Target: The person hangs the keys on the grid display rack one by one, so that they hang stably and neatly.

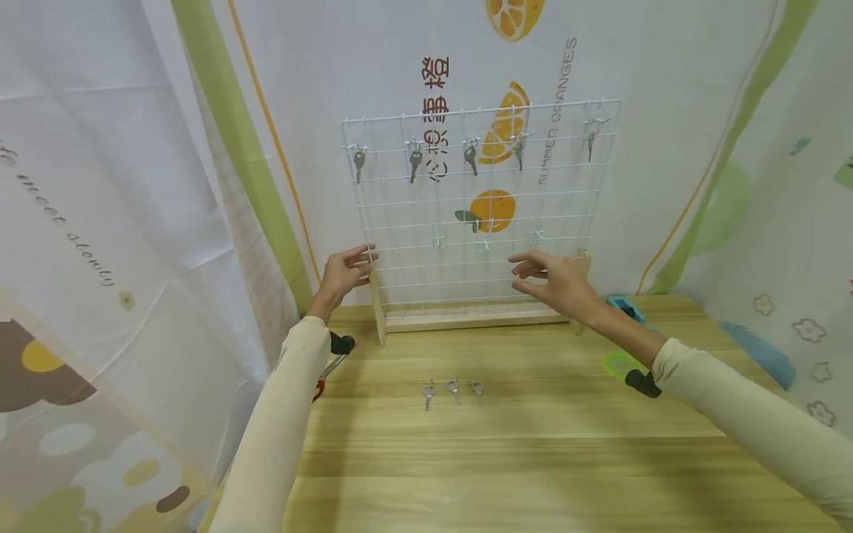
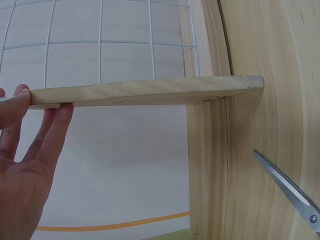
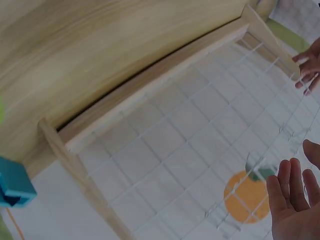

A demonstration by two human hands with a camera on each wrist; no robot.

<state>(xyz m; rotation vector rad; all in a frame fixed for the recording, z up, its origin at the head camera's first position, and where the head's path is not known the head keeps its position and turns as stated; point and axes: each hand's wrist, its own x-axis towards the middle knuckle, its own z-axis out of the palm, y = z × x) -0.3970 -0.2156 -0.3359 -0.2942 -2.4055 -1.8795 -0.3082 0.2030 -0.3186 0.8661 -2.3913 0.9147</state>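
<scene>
A white wire grid rack stands upright in a wooden base. Several keys hang on hooks along its upper part, one of them a dark key near the left. My left hand grips the rack's left edge at the top of the wooden side post, thumb on one face and fingers on the other. In front of the grid's right half is my right hand, fingers extended and nothing in them. Bare hooks sit lower on the grid. Three loose keys lie on the table before the base.
Scissors with red handles lie left of the base on the wooden table. A blue object and a green ring-shaped item are on the right. Printed curtains hang behind and at both sides.
</scene>
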